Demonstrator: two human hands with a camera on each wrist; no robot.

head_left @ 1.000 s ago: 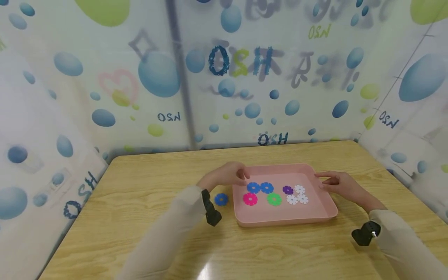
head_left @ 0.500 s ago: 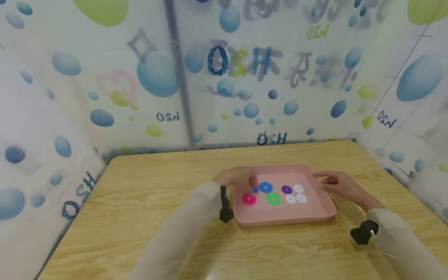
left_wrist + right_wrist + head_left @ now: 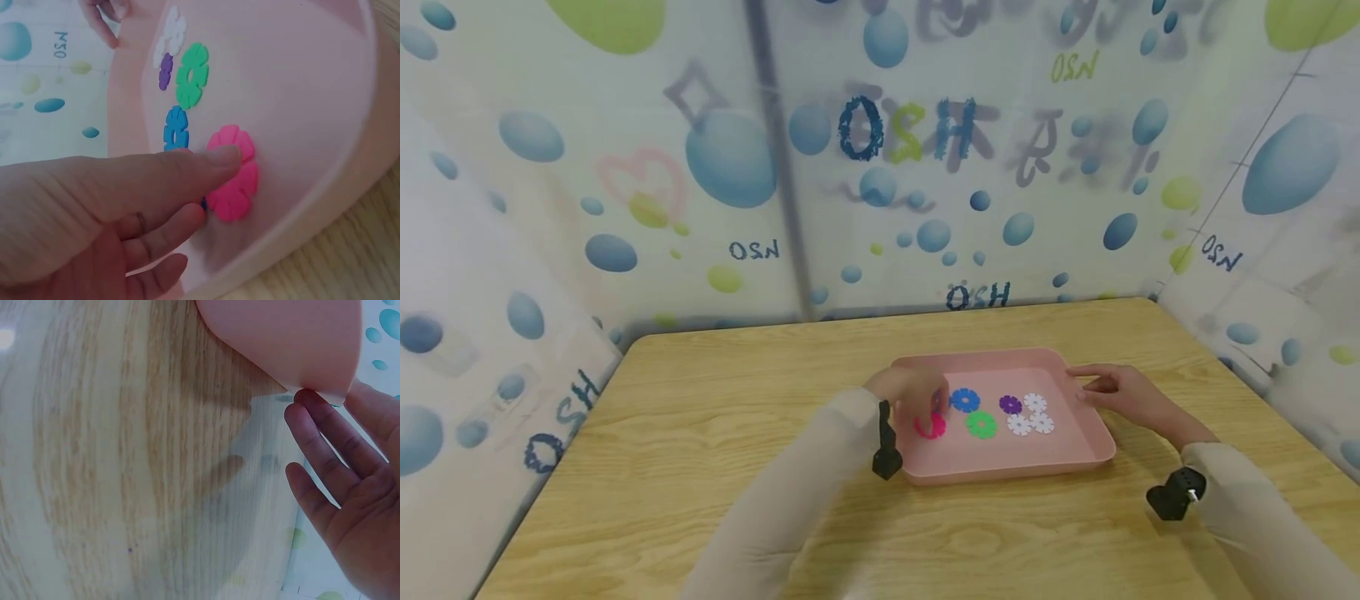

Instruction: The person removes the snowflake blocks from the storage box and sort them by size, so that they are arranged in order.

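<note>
Head view: Two hands work over a shallow pink tray (image 3: 1015, 473) set on a wood-grain bench (image 3: 662, 433). Inside it, the person's left hand (image 3: 913, 390) bends over a magenta disc (image 3: 240, 192) in the near-left part of the floor, thumb tip overlapping the notched piece; the index fingertip is hidden, so whether the disc is pinched or merely touched cannot be told. A dark blue sliver (image 3: 204, 203) peeks out beside the fingers, mostly covered. The right hand (image 3: 1123, 397), fingers nearly straight, touches the tray near its far-right corner. Also in the tray are a blue disc (image 3: 973, 401), a green disc (image 3: 972, 425), a smaller purple disc (image 3: 1017, 405) and three white discs (image 3: 1049, 423). Thin and apparently plastic, the magenta piece should prove light, fairly stiff and unlikely to break, though perhaps slippery and awkward to lift when flat; its slotted rim, taken between thumb and index finger, looks the surest hold.
</note>
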